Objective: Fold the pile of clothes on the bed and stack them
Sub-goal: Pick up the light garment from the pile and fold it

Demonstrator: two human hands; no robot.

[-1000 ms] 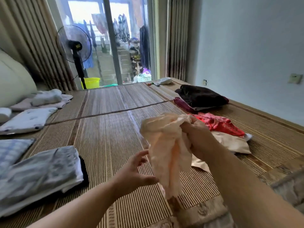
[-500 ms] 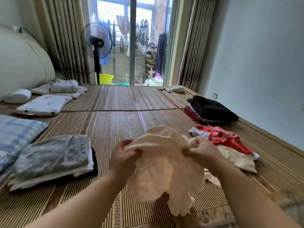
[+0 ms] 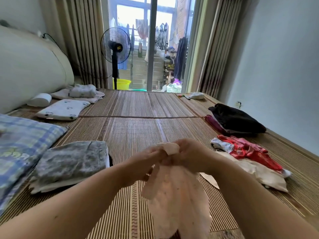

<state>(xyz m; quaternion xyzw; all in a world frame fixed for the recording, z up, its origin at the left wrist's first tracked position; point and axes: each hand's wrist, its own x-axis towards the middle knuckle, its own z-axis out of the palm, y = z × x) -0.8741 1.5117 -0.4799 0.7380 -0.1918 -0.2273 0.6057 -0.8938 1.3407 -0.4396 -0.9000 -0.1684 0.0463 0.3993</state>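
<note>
A thin peach garment [image 3: 179,200] hangs in front of me above the bamboo mat [image 3: 138,128]. My left hand [image 3: 148,159] and my right hand [image 3: 188,154] grip its top edge close together, almost touching. To the right lies the unfolded pile: a red patterned garment [image 3: 248,150] on a cream garment [image 3: 265,175], with a black garment [image 3: 236,118] further back. On the left sits a folded grey patterned garment [image 3: 70,161] on top of other folded pieces.
A blue checked pillow [image 3: 22,145] lies at the left edge, a white pillow [image 3: 62,109] and folded whites [image 3: 81,92] behind it. A standing fan [image 3: 115,47] and glass door are past the bed's far end. A wall runs along the right.
My left hand came up and took hold of the peach garment. Both hands then drew together at its top edge, and the cloth now hangs lower and longer.
</note>
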